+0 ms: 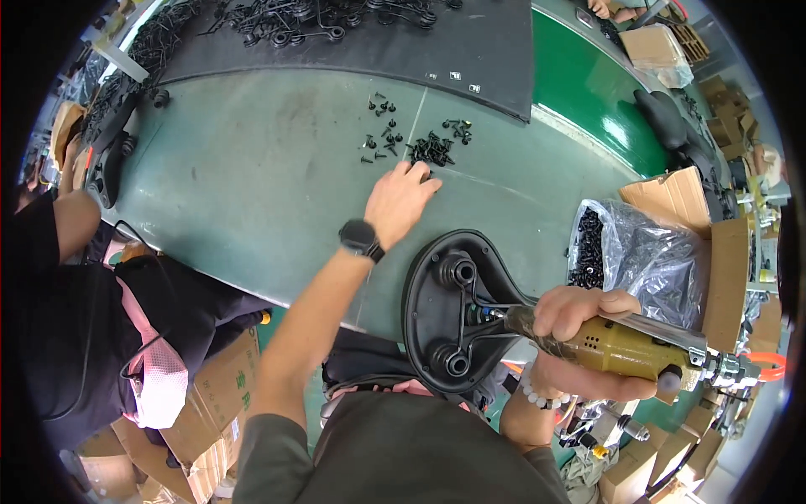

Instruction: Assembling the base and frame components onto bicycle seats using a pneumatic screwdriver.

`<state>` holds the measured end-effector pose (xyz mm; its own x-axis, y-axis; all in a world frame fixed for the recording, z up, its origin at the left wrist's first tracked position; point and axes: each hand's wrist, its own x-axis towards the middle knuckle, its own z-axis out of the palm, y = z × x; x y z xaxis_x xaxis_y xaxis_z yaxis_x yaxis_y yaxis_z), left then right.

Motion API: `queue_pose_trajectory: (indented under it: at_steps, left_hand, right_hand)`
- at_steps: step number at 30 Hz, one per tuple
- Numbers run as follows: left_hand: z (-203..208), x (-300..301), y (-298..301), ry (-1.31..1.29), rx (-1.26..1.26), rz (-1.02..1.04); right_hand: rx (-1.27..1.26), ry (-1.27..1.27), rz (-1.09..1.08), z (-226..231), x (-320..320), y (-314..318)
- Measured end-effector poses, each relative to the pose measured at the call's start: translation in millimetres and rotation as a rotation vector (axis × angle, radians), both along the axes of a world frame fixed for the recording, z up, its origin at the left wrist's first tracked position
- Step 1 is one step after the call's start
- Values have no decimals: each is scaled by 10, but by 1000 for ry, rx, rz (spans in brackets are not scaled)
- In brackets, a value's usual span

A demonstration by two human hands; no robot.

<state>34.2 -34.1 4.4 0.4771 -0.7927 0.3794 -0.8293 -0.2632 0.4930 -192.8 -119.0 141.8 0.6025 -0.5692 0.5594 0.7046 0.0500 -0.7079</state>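
My left hand (398, 202), with a black watch (360, 238) on the wrist, is at the near edge of a pile of small black screws (431, 149). Its fingers are curled together, and a small dark piece like those screws shows between thumb and fingertips. In my right hand (579, 323) is a yellow-brown air screwdriver (617, 346), held sideways with its bit pointing left. That bit end is over a black bicycle saddle (426, 307), which lies underside up at the table's near edge. Two coil springs and metal rods show inside the saddle. Loose screws (379, 154) are scattered left of the pile.
A box lined with clear plastic (651, 260) holds many small black parts on the right. Black wire frames (327, 34) lie on a dark mat (403, 60) at the back. Another person (75, 311) sits at the left. More saddles (663, 118) lie at the far right.
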Motion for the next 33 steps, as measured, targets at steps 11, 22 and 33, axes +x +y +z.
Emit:
queue_pose_trajectory:
  at_steps: [11,22,33]
  left_hand:
    - [389,-677,589,1255,-229,-61]
    - [749,-1732,872,2118,-672,-179]
    - [610,-1885,1179,447,-92,1]
  right_hand:
    - [55,-72,-256,34,-185,241]
    - [72,-156,-182,-37,-315,404]
    - [39,-88,-250,57,-631,359]
